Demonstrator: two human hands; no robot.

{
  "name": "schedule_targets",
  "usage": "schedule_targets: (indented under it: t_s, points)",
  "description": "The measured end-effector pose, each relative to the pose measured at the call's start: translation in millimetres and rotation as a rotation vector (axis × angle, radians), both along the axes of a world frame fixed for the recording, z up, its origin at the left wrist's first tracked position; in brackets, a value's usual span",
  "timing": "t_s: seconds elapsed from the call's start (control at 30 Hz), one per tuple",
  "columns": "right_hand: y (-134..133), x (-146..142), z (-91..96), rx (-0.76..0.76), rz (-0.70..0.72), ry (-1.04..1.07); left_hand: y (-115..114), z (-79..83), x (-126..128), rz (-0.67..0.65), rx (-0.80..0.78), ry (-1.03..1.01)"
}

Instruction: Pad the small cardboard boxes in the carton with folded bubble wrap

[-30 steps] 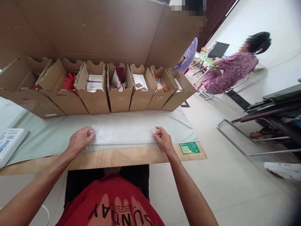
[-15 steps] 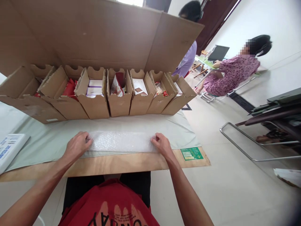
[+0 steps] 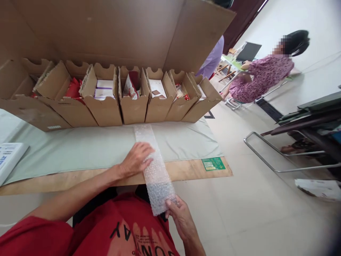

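A long strip of bubble wrap [image 3: 154, 167] lies lengthwise away from me, from the cardboard boxes across the green cloth [image 3: 80, 149] and over the table's near edge. My left hand [image 3: 137, 159] presses flat on its left side near the middle. My right hand [image 3: 179, 213] grips the strip's near end, which hangs off the table above my lap.
A row of open cardboard boxes [image 3: 106, 96] with packets and cards stands at the back, large flaps raised behind. A white booklet [image 3: 9, 158] lies at far left. A green sticker [image 3: 213, 164] marks the wooden table edge. A seated person [image 3: 262, 73] and metal frame [image 3: 282, 156] are at right.
The bubble wrap lay sideways across the table with a hand at each end. Now it is turned lengthwise, my right hand has drawn one end toward me, and my left hand rests on it.
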State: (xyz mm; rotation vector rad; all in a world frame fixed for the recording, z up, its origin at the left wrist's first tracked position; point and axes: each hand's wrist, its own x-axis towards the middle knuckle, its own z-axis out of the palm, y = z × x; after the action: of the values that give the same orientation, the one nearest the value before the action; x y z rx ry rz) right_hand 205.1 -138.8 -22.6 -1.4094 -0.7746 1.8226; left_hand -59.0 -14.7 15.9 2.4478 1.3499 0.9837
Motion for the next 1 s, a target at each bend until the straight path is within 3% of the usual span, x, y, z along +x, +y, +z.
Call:
schedule_targets:
  t_s: [0.1,0.23,0.37,0.47,0.53,0.67,0.77,0.83,1.0]
  points:
    - [-3,-17,8.2,-0.019,0.087,0.138,-43,-10.3,2,-0.204,-0.270,-0.090]
    - [34,-39,35.4,0.073,0.139,0.301,-64,-17.9,-15,-0.141,-0.540,-0.394]
    - [92,-69,47.3,0.198,0.028,0.334,-64,-21.1,-20,-0.041,-0.634,-0.587]
    - [124,-86,39.4,0.199,0.025,0.310,-67,-23.3,-10,0.103,-0.612,-0.566]
    - [135,-90,31.2,0.194,0.088,0.258,-69,-25.7,-1,0.202,-0.511,-0.509]
    - [134,-86,24.4,0.248,0.187,0.197,-70,-29.5,7,0.306,-0.248,-0.267]
    - [124,-77,30.8,0.332,0.214,0.141,-68,-29.5,4,0.331,-0.177,-0.094]
    - [116,-70,35.4,0.480,0.277,-0.024,-66,-28.4,1,0.342,-0.169,-0.010]
    - [104,-56,27.7,1.057,0.557,-0.681,-67,-25.1,-1,0.363,-0.122,0.058]
